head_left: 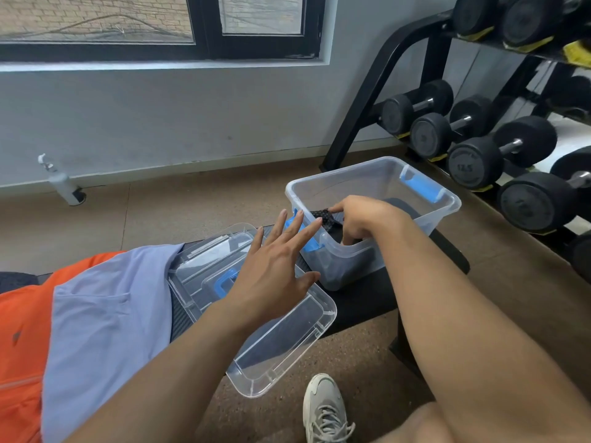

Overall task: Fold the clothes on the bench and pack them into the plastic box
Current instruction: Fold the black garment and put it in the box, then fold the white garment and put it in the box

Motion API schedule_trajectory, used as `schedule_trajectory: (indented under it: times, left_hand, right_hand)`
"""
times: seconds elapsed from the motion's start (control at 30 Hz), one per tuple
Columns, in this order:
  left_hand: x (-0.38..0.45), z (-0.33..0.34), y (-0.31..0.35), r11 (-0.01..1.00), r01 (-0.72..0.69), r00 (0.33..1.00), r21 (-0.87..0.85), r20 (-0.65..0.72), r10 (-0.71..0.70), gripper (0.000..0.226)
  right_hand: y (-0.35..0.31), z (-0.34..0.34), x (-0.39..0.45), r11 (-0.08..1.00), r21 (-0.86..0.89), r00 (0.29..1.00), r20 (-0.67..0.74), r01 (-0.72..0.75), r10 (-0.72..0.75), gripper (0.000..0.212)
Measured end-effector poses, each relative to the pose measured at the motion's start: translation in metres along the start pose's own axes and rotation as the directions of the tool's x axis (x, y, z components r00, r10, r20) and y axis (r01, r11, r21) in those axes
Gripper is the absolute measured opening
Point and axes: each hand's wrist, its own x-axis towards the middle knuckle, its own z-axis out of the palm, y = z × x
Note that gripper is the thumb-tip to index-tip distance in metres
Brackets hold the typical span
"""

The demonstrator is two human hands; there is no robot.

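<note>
right hand [361, 219] pinching dark garment [326, 217] into plastic box [447, 199] | left hand [275, 266] spread, hovering | lid [287, 353] overhangs desk [367, 295] near edge, one nudge could drop it

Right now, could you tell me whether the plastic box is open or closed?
Open. The plastic box has no cover; its clear lid lies apart on the bench, and the right hand reaches inside.

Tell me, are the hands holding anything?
The right hand is inside the plastic box, pinching the top edge of a dark garment. The left hand is open above the lid, holding nothing.
</note>
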Motion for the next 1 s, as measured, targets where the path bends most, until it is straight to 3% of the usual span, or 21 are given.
schedule_trajectory:
  times: [0.2, 0.3, 0.43, 0.6, 0.73, 0.83, 1.0]
  left_hand:
    - [0.004, 0.0, -0.004, 1.0, 0.002, 1.0, 0.0, 0.016, -0.002, 0.09]
    - [0.003, 0.0, -0.002, 1.0, 0.004, 0.999, 0.001, 0.043, -0.004, 0.098]
    - [-0.008, -0.012, -0.007, 0.999, 0.028, 0.999, -0.037, 0.02, -0.028, 0.099]
    - [-0.036, -0.047, -0.041, 0.978, 0.206, 0.978, -0.028, -0.017, -0.206, 0.095]
    - [-0.076, -0.066, -0.074, 0.938, 0.346, 0.936, -0.017, -0.058, -0.346, 0.093]
    - [-0.115, -0.076, -0.104, 0.895, 0.436, 0.899, 0.092, -0.008, -0.437, 0.095]
    - [-0.176, -0.097, -0.142, 0.773, 0.62, 0.769, 0.134, 0.09, -0.633, 0.097]
  right_hand:
    - [-0.001, 0.001, -0.006, 0.999, 0.043, 0.994, -0.107, 0.032, -0.027, 0.079]
    - [-0.002, 0.005, -0.008, 0.995, 0.095, 0.966, -0.259, 0.017, 0.008, 0.069]
    - [-0.009, -0.012, -0.021, 0.976, 0.144, 0.848, -0.526, 0.161, -0.062, 0.057]
    - [-0.062, -0.014, -0.045, 0.88, 0.126, 0.686, -0.68, 0.458, -0.26, 0.049]
    - [-0.12, 0.018, -0.055, 0.763, 0.086, 0.652, -0.585, 0.641, -0.482, 0.046]
    - [-0.155, 0.05, -0.056, 0.738, 0.027, 0.667, -0.453, 0.674, -0.592, 0.045]
    - [-0.191, 0.093, -0.052, 0.714, -0.003, 0.698, -0.204, 0.701, -0.686, 0.046]
